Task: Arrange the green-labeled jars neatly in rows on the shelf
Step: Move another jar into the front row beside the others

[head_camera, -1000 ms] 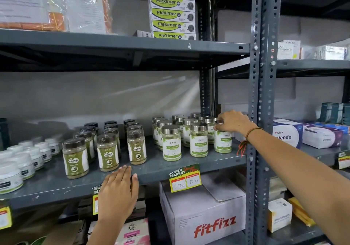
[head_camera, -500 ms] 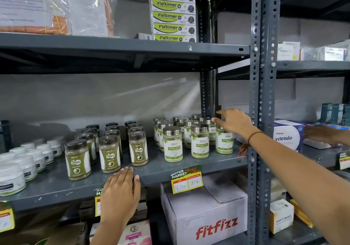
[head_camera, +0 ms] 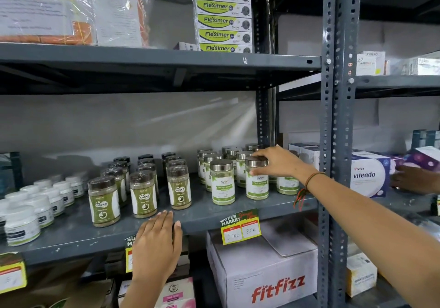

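Several clear jars with silver lids and light green labels stand in rows at the right end of the grey middle shelf. My right hand grips the silver lid of the middle front jar. Another front jar stands to its left, and a third shows partly behind my wrist. My left hand lies flat, fingers together, against the shelf's front edge and holds nothing.
Dark-lidded olive jars stand in rows mid-shelf, white tubs at the left. A grey upright post stands beside my right arm. A fitfizz box sits below. Another person's hand reaches at far right near a vitendo box.
My right hand has moved left from the rightmost front jar onto the lid of the middle front jar. My left hand has stayed on the shelf edge.
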Demonstrator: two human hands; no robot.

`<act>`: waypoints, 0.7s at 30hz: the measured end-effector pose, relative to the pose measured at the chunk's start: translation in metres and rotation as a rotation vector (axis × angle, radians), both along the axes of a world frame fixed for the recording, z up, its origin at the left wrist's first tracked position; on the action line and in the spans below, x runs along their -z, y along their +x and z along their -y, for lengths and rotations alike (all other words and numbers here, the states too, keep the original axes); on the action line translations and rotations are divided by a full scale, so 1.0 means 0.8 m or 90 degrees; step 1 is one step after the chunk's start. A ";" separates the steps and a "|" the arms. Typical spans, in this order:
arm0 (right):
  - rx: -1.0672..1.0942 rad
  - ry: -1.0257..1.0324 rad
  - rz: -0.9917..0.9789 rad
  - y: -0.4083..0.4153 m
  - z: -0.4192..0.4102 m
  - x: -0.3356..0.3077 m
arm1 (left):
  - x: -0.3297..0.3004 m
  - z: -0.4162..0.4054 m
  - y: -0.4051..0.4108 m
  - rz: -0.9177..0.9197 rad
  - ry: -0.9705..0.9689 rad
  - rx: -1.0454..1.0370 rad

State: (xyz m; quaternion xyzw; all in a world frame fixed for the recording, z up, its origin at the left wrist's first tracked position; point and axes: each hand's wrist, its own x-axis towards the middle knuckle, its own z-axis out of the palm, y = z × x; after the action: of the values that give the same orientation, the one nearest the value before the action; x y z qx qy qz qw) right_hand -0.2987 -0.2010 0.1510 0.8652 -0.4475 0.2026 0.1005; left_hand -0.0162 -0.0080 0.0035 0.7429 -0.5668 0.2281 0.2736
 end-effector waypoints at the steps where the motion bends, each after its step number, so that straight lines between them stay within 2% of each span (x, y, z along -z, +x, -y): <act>1: -0.001 0.002 0.006 0.000 0.001 0.001 | 0.000 0.000 0.000 0.001 -0.002 0.001; 8: 0.007 0.027 0.010 0.001 0.002 0.001 | 0.002 0.002 0.002 0.006 -0.016 0.004; 11: 0.001 -0.014 0.036 0.009 -0.002 0.002 | 0.004 0.003 0.002 0.006 -0.024 0.007; 16: -0.129 -0.113 0.125 0.075 -0.036 -0.005 | 0.004 0.005 0.005 0.001 -0.028 0.008; 21: -0.227 -0.110 0.030 0.171 -0.068 -0.002 | 0.005 0.007 0.005 0.006 -0.028 0.010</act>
State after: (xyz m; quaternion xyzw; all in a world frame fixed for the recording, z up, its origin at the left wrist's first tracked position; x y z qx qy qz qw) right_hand -0.1622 -0.1469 0.1527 0.9140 -0.2702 0.2750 0.1260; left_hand -0.0120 -0.0135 -0.0003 0.7310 -0.5687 0.2422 0.2889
